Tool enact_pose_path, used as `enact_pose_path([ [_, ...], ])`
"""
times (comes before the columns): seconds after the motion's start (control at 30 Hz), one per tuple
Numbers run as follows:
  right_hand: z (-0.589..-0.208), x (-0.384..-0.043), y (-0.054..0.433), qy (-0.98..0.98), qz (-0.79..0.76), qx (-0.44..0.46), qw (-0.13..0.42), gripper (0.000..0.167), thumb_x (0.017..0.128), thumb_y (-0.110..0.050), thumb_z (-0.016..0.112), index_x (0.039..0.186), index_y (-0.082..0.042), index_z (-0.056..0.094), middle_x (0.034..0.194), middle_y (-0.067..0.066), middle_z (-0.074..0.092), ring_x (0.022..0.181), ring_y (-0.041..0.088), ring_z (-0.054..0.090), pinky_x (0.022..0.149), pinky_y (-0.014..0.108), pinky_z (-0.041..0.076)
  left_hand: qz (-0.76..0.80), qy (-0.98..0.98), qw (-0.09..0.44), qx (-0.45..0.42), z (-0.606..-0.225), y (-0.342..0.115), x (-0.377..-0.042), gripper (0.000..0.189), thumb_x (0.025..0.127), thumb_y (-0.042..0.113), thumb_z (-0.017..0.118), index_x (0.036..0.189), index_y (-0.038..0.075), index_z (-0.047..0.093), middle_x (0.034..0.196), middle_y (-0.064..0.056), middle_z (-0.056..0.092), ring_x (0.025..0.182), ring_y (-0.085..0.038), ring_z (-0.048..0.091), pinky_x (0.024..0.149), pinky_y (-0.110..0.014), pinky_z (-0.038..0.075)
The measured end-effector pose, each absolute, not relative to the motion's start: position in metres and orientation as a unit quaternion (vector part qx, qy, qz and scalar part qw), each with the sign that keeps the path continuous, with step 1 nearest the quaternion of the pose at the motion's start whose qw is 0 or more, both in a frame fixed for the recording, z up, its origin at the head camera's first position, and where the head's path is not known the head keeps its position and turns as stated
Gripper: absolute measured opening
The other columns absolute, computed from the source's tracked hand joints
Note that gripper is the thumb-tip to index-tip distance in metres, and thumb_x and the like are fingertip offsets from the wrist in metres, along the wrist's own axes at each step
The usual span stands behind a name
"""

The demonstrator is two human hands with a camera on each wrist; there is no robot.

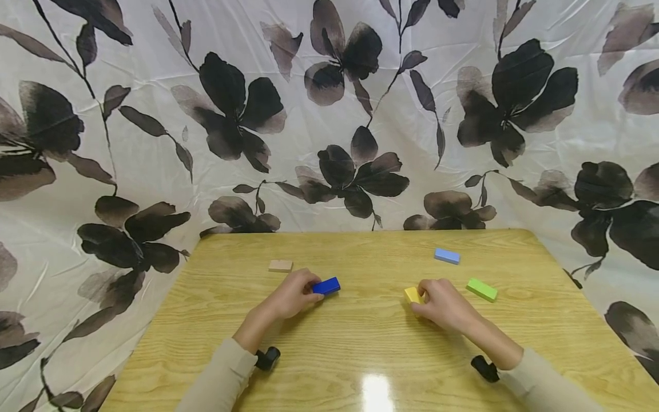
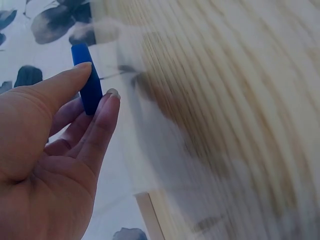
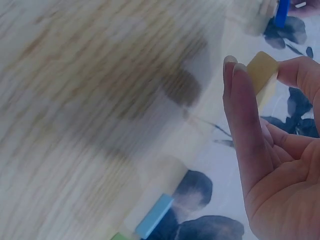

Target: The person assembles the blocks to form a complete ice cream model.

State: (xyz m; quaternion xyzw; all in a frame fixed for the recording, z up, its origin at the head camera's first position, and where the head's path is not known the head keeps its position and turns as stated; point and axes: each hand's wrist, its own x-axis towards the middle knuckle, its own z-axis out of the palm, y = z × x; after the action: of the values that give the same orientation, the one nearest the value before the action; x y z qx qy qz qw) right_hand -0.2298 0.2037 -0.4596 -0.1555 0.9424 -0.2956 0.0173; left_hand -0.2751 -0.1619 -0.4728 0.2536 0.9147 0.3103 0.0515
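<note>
Between thumb and fingers, my left hand (image 1: 294,294) pinches a dark blue block (image 1: 327,285) left of the table's middle. The left wrist view shows the same blue block (image 2: 88,80) with the thumb on its near face. My right hand (image 1: 444,304) pinches a yellow block (image 1: 412,295) to the right of the middle; its far end is covered by the fingers. In the right wrist view the yellow block (image 3: 262,72) sits between thumb and fingertips. Whether either block touches the tabletop I cannot tell.
Just behind my left hand lies a tan block (image 1: 280,265). A light blue block (image 1: 447,256) is at the back right, and a green block (image 1: 481,289) lies right of my right hand. A floral cloth (image 1: 340,114) hangs behind the wooden table (image 1: 370,343).
</note>
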Motion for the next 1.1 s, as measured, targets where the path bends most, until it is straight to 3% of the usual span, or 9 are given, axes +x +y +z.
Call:
enact_pose_path([
  [1.1, -0.459, -0.232, 0.161, 0.940, -0.313, -0.133, 0.025, 0.013, 0.084, -0.014, 0.073, 0.085, -0.003, 0.067, 0.053, -0.003, 0.052, 0.044, 0.007, 0.041, 0.043, 0.021, 0.032, 0.303, 0.902, 0.072, 0.300, -0.469, -0.115, -0.288, 0.028, 0.096, 0.015, 0.074, 0.119, 0.000, 0.071, 0.106, -0.008, 0.066, 0.090, -0.017, 0.059, 0.079, -0.030, 0.051],
])
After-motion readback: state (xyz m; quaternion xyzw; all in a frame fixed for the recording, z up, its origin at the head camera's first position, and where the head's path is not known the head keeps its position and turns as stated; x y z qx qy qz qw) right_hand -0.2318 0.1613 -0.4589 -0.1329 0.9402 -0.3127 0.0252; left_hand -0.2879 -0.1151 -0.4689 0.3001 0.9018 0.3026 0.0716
